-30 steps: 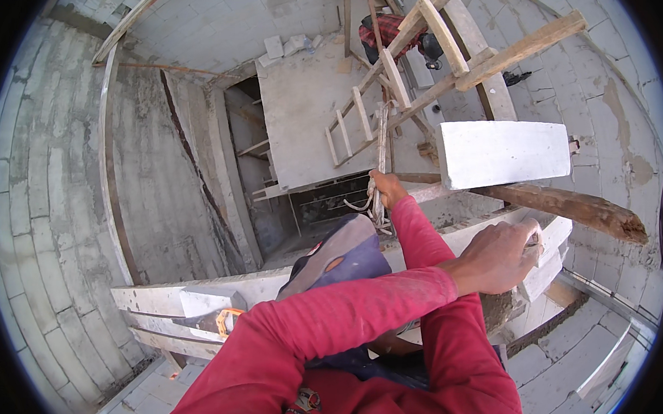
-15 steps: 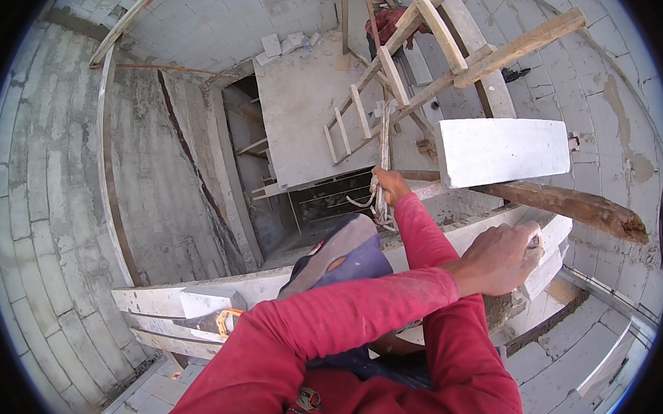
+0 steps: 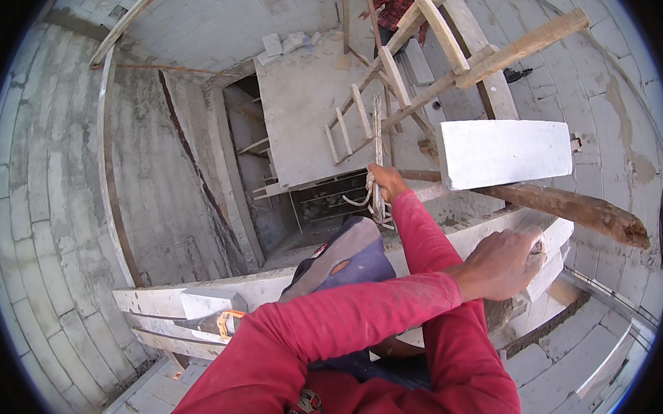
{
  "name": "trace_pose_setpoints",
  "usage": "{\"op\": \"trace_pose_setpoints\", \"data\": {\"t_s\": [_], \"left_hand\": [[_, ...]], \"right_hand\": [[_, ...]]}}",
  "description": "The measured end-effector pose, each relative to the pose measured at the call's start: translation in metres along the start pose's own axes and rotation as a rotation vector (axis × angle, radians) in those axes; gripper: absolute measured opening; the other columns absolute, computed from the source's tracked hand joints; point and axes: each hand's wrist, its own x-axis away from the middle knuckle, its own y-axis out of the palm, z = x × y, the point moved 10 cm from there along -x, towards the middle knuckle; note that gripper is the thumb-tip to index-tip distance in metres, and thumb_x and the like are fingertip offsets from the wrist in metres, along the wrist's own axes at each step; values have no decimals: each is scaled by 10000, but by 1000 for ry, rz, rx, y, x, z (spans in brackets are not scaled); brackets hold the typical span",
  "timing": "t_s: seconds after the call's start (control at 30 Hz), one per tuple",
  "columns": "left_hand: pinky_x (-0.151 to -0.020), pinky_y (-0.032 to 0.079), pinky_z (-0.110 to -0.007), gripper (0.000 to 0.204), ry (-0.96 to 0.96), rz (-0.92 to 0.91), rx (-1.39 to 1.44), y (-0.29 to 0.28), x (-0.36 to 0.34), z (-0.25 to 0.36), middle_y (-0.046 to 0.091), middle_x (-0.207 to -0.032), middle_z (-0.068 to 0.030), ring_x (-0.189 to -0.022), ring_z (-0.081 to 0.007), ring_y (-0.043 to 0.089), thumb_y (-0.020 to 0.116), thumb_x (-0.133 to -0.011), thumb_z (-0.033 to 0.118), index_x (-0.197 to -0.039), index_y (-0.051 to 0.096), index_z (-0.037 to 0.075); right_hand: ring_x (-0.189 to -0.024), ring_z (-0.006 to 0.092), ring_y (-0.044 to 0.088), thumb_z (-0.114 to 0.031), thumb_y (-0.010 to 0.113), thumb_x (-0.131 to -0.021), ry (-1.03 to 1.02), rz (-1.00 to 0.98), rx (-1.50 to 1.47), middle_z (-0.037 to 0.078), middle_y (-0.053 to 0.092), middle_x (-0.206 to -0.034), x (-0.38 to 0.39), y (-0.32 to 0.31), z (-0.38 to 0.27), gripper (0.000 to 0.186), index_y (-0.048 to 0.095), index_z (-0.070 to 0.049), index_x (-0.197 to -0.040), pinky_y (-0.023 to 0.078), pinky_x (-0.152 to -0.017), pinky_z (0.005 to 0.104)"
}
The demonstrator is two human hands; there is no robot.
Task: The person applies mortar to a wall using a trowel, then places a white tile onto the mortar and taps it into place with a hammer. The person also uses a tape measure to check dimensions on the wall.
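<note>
My arms cross in front of me, in red sleeves. My right hand (image 3: 388,183), farther away, is closed round a bundle of pale rope (image 3: 378,139); a few loops and loose ends hang below the fist. My left hand (image 3: 498,264) reaches over to the right side. Its fingers are curled at a white block (image 3: 549,274) on the wall top, and what they hold, if anything, is hidden. Just beyond it a large white block (image 3: 505,155) lies by a rough timber beam (image 3: 579,208).
A wooden ladder (image 3: 361,111) rises from the lower floor slab (image 3: 298,117), beside a dark opening (image 3: 339,200). Another person (image 3: 395,10) stands far below. Boards (image 3: 142,300) edge the wall top at left, where a block (image 3: 207,303) and an orange-handled tool (image 3: 226,323) lie.
The rope's upper strands have swung left, and my right hand has shifted slightly left with it. My left hand stays nearly still. The person below has come more upright.
</note>
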Motion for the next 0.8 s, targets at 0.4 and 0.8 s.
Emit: {"op": "trace_pose_setpoints", "data": {"t_s": [0.4, 0.8], "left_hand": [[-797, 508, -506, 262, -12, -15, 42, 3, -4, 6, 706, -881, -234, -854, -429, 687, 571, -945, 212, -1097, 624, 6], [-742, 514, -516, 217, 27, 42, 66, -5, -4, 14, 674, -804, -264, -802, -428, 687, 574, -917, 143, -992, 605, -59]], "right_hand": [[-495, 200, 541, -142, 618, -934, 16, -2, 86, 102, 555, -687, 8, 18, -19, 245, 558, 85, -1000, 476, -437, 358], [-492, 183, 551, -202, 610, -940, 19, -36, 159, 78, 566, -686, -6, 6, -19, 252, 582, 47, -913, 457, -427, 330]]}}
